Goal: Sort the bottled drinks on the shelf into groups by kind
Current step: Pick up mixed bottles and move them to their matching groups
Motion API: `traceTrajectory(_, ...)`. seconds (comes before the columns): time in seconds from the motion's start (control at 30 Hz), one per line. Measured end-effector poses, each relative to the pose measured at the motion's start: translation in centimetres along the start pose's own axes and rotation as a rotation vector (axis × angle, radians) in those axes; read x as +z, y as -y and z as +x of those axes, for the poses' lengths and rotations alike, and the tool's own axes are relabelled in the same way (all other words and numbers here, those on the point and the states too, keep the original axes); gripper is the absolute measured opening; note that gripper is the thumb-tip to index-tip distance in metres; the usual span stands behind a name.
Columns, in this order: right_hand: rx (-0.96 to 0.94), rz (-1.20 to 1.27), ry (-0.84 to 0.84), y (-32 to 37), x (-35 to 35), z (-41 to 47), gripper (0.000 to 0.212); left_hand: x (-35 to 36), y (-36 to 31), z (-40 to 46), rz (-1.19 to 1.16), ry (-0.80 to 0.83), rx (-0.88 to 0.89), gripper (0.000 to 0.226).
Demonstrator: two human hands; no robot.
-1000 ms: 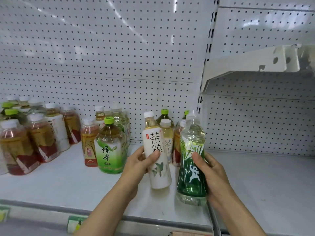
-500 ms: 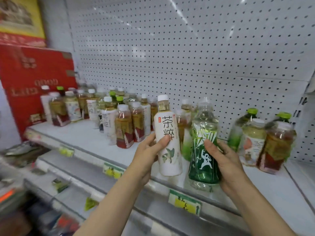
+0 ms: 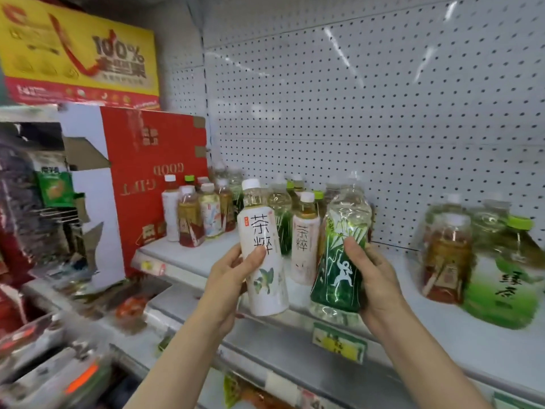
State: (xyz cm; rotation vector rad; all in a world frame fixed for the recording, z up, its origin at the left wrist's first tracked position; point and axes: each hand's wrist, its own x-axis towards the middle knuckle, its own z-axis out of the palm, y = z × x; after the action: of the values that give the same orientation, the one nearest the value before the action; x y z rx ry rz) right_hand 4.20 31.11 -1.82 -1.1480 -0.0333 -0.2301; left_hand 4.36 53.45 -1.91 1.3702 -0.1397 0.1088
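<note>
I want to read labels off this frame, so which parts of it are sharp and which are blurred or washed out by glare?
Head view: the white-label bottle in the left hand and the green-label bottle in the right hand are sharp; the bottles at the right edge and the lower-left goods are smeared by motion; light streaks glare on the pegboard.

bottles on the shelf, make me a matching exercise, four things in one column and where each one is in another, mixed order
Things:
1. white-label tea bottle
2. green-label clear bottle
3. red gift carton
4. green tea bottle with light green cap

Places:
A. standing on the shelf at the far right
B. held in the right hand
C. at the left end of the shelf
D. held in the left hand

Pairs: 1-D, 2-B, 3-C, 4-A
</note>
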Motion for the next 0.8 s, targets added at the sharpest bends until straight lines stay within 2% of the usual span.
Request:
traceTrajectory(0.27,-0.048,-0.03,-0.016,-2.7,4.7,5.2,0.073,-4.5,2.4,9.8,-0.008,-0.024,0.008,0.033)
traceTrajectory(0.37,-0.03,0.004,0.003,-3.9,6.5,6.9,0.077,-5.5,3.6,14.2,0.003,-0.037,-0.037,0.045)
traceTrajectory(0.43,-0.023,-0.003,0.036,-4.4,7.8,7.7,0.071,-6.0,4.5,16.3,0.04,-0.03,-0.069,0.054)
traceTrajectory(0.53,-0.013,-0.021,0.048,-5.0,9.1,8.8,0.068,-6.6,5.8,19.1,0.116,0.016,-0.079,0.059)
traceTrajectory(0.63,-0.032,-0.05,0.05,-5.4,10.0,9.8,0.08,-7.0,6.6,21.2,0.12,0.092,-0.041,0.054)
traceTrajectory(0.8,-0.082,-0.081,0.018,-6.2,11.1,10.7,0.093,-7.2,8.1,23.1,0.148,0.188,-0.016,0.059)
